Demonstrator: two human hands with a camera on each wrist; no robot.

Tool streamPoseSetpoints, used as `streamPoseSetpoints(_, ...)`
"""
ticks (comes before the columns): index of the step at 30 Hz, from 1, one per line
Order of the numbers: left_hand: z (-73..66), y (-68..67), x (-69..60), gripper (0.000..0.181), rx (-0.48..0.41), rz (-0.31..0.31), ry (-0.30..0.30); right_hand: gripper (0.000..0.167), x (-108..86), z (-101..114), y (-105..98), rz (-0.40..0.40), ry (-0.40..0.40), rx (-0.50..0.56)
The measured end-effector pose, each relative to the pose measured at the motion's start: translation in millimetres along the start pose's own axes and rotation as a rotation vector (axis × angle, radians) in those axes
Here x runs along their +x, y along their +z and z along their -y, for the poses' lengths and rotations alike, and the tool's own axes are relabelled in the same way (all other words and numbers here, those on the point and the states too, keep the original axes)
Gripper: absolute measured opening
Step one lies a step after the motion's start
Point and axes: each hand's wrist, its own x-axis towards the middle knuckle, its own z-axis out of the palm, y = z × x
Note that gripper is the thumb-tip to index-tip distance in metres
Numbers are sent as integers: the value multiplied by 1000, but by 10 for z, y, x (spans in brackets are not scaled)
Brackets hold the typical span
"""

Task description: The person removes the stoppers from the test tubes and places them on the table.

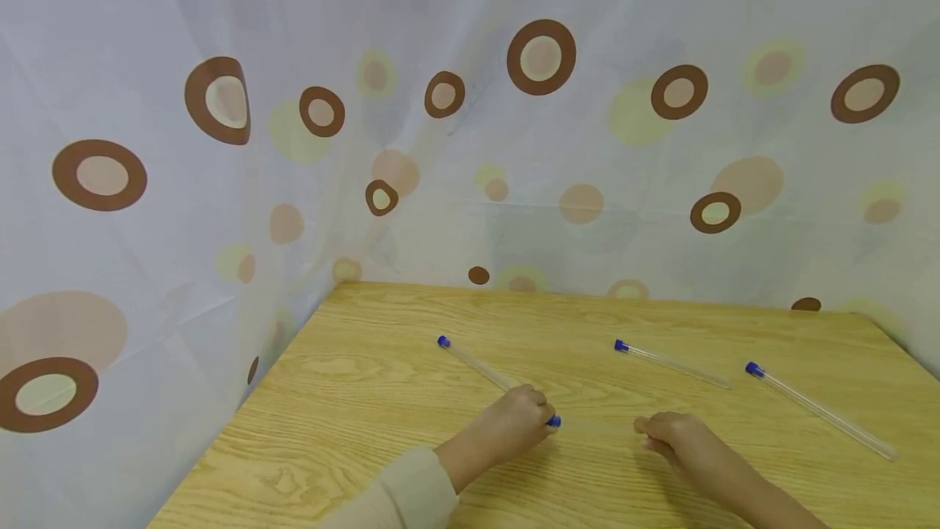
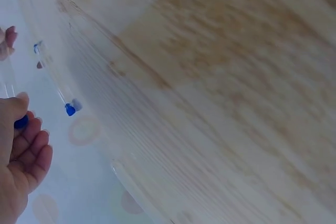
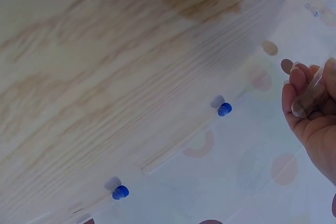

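A clear test tube (image 1: pixel 596 427) with a blue cap (image 1: pixel 554 421) is held roughly level above the table between both hands. My left hand (image 1: pixel 516 421) pinches it at the capped end; in the left wrist view the cap (image 2: pixel 21 123) shows between thumb and fingers. At the other end my right hand (image 1: pixel 686 441) grips the tube, and its rounded bottom (image 3: pixel 300 109) shows against the palm in the right wrist view. Another capped tube (image 1: pixel 477 366) lies just beyond the left hand, its near end hidden behind that hand.
Two more blue-capped tubes lie on the wooden table (image 1: pixel 352 398): one tube (image 1: pixel 679 367) beyond the right hand, another tube (image 1: pixel 822 414) farther right. A white curtain (image 1: pixel 587 251) with brown and beige circles hangs along the back and left edges.
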Motion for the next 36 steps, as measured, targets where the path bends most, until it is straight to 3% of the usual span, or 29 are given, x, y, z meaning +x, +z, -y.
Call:
streamPoseSetpoints(6, -20, -10, -5, 17, -118, 1, -103, 11, 0, 12, 15, -23, 26, -72)
streamPoseSetpoints(11, -32, 3, -9, 18, -153, 4, -152, 12, 5, 24, 34, -39, 43, -109)
streamPoseSetpoints(17, -27, 30, -23, 18, -173, -20, -157, 14, 3, 46, 19, -9, 75, -101)
streamPoseSetpoints(25, -20, 22, -36, 19, -175, -33, -143, 12, -9, 31, 15, -31, 13, -65)
streamPoseSetpoints(36, -11, 28, -47, 17, -183, -46, -128, 8, -13, 13, -7, -19, -8, -49)
